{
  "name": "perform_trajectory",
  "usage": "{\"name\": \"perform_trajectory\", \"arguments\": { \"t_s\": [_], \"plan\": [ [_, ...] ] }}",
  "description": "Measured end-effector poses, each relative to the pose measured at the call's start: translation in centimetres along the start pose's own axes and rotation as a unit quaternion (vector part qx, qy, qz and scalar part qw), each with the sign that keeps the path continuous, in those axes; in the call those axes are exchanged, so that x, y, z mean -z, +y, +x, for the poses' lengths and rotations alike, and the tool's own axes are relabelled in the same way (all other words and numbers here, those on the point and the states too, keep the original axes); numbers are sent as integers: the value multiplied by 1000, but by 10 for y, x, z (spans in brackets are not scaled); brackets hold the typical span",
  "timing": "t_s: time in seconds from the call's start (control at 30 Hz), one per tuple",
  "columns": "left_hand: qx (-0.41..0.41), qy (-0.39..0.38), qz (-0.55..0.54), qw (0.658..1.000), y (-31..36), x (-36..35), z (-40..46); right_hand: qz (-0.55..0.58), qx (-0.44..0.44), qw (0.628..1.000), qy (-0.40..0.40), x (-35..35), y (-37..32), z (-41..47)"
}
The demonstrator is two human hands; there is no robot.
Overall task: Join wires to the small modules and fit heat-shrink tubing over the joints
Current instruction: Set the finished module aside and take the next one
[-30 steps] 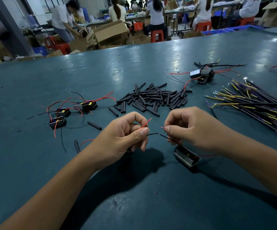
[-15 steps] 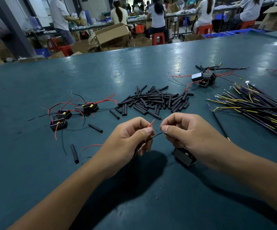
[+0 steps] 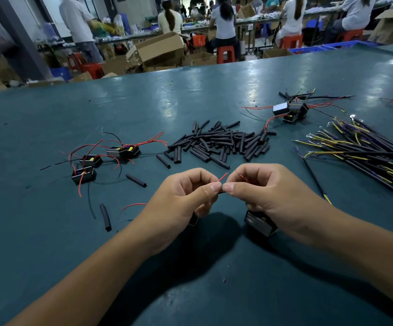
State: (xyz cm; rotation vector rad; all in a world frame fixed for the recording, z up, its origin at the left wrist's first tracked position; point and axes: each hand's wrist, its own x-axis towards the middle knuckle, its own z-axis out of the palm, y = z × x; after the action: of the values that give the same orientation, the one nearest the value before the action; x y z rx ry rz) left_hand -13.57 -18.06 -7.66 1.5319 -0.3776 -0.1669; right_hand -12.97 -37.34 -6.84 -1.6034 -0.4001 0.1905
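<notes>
Teal bench top [image 3: 49,243] in a busy workshop carries the job, judged to be early in this joint. Thumb and forefinger of the left hand [image 3: 181,198] and right hand [image 3: 259,191] meet tip to tip, each pinching wire; a red wire end [image 3: 223,176] pokes up between them, and whether the strands are twisted yet is hidden. No sleeve shows on that joint. Under the right palm sits a small black module [image 3: 260,223]. Wired modules [image 3: 110,158] lie left, more modules [image 3: 289,111] far right. Loose heat-shrink tubes [image 3: 219,144] lie just beyond the knuckles, within reach; the yellow-and-black wire bundle [image 3: 367,151] crowds the right.
</notes>
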Motion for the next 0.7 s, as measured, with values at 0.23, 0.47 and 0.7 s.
{"name": "perform_trajectory", "arguments": {
  "t_s": [0.23, 0.47, 0.7],
  "plan": [
    [4, -15, 17, 1000, 1, 1, 0, 41, -49, 997, 35, -2, -1, 3],
    [10, -8, 13, 1000, -1, 4, 0, 80, -71, 994, 6, 3, -2, 4],
    [24, -18, 40, 999, 4, 6, -2, -11, -44, 999, -18, 11, -5, 2]
  ]
}}
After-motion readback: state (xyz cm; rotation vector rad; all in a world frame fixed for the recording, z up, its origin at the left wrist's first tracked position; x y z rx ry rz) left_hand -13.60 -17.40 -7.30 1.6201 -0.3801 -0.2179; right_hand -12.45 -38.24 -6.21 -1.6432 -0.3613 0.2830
